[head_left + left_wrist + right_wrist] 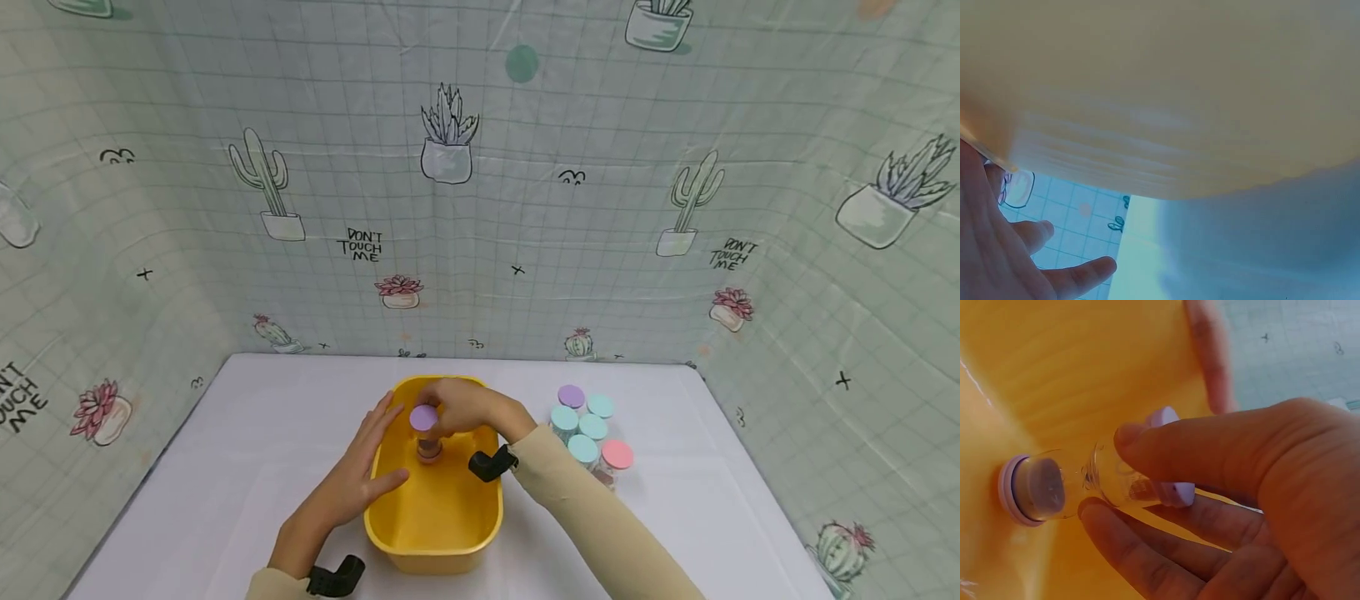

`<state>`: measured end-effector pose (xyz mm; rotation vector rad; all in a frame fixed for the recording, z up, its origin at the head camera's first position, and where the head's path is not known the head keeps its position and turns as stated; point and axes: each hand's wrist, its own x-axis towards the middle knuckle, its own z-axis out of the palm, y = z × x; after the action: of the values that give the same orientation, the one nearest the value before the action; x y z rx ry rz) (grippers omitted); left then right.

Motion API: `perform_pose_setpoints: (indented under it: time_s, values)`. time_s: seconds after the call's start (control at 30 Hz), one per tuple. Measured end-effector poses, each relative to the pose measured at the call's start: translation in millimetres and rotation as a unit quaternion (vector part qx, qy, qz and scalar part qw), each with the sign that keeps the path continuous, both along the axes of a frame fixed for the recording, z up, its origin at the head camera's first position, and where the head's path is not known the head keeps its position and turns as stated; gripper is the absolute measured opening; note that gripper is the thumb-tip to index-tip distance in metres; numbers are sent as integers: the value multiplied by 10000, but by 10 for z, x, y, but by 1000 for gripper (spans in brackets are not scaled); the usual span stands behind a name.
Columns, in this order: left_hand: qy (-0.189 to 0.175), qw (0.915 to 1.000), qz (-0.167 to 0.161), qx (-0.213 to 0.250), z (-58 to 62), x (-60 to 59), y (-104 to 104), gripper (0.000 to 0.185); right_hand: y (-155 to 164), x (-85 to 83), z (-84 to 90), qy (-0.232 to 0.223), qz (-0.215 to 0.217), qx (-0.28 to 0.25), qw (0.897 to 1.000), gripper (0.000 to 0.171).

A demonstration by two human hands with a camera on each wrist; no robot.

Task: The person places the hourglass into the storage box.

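Observation:
My right hand (468,406) reaches into a yellow bin (435,517) and pinches a small clear jar with a purple lid (423,417) between thumb and fingers. In the right wrist view, the gripped jar (1113,465) stands end to end on a second clear jar (1072,481), whose purple lid (1015,490) rests against the bin floor. They look stacked base to base, though the join is partly unclear. My left hand (348,479) lies along the bin's left rim, fingers fairly straight. The left wrist view shows its fingers (1082,278) outside the bin wall (1166,137).
Right of the bin, several lidded clear jars stand grouped on the white table (675,500): teal lids (564,419), one purple lid (571,396) and one pink lid (617,454). My right forearm (592,508) passes close in front of them. A patterned cloth (480,225) hangs behind.

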<state>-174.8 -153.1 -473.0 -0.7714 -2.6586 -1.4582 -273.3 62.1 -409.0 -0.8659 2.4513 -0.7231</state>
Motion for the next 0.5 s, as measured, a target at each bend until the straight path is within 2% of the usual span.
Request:
perform_pose_setpoints:
  time_s: [0.13, 0.27, 0.5]
  values:
    - [11, 10000, 15, 13, 7, 21, -9, 79, -74, -16, -61, -75, 1, 26, 10000, 37]
    - [38, 10000, -31, 27, 5, 19, -3, 79, -100, -37, -104, 54, 25, 34, 10000, 36]
    - [56, 9999, -72, 98, -23, 9, -25, 79, -141, -53, -152, 113, -24, 19, 9999, 41]
